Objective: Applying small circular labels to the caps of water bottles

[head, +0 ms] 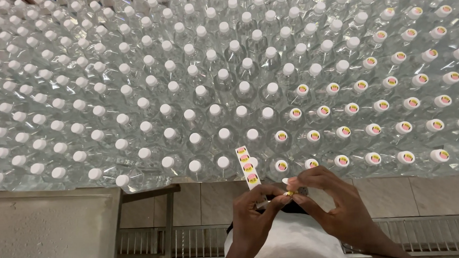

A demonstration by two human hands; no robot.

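Sticker strip [248,167]: 4 round yellow-pink stickers showing, pinched in left hand [255,214]; right hand [330,202] fingertips grip 1 sticker [290,193] at bottle bed [186,94] near edge.

A narrow white sticker strip [247,166] carrying round yellow-and-pink stickers rises from the left hand [255,216], its upper end over the nearest row of clear capped bottles [133,97]. To the right of the strip, the bottle caps already wear the same round stickers [375,105]; those to its left are plain white.
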